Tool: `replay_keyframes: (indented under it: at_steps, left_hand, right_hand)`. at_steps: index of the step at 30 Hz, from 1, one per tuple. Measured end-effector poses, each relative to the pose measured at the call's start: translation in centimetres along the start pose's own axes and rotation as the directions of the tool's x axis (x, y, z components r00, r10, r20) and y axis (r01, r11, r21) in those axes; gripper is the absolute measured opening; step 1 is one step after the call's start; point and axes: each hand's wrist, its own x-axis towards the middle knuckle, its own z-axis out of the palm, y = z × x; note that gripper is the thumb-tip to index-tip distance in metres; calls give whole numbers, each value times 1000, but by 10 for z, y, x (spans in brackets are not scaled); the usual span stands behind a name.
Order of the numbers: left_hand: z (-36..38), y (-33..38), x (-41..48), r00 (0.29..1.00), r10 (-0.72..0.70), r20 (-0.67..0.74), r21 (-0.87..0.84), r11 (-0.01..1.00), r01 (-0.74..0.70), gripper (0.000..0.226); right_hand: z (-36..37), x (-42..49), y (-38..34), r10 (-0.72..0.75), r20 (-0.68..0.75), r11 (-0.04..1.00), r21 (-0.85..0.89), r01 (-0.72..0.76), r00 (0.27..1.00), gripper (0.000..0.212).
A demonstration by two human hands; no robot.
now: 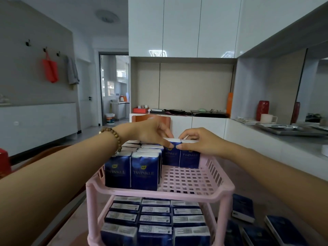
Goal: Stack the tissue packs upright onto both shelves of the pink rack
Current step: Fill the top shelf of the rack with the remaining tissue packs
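A pink two-shelf rack [159,192] stands in front of me. Its lower shelf is filled with upright blue tissue packs [154,217]. On the upper shelf, several packs [131,169] stand upright in rows along the left side. At the far right of that shelf stand two more packs side by side. My left hand [152,134] pinches the top of the left pack [171,155]. My right hand [197,141] pinches the top of the right pack [190,158]. Both packs rest upright on the shelf.
Loose tissue packs [257,226] lie flat on the table to the right of the rack. A chair back [150,119] stands behind the rack. A counter [284,139] with a tray, mug and red vase runs along the right. A red box [4,162] sits at the left edge.
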Motion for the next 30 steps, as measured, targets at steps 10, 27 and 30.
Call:
replay_keyframes:
  at_steps: [10,27,30]
  left_hand:
    - [0,-1,2,998,-45,37,30,999,44,29]
    - [0,1,0,999,-32,-4,45,998,32,27]
    - [-2,3,-2,1000,-20,-24,44,999,21,27]
  right_hand:
    - [-8,0,5,26,37,999,-40,-25,999,27]
    - [-16,-2,17,26,44,997,-74,-23,999,34]
    - [-17,-3,16,6,26,992,-127,-2,1000,35]
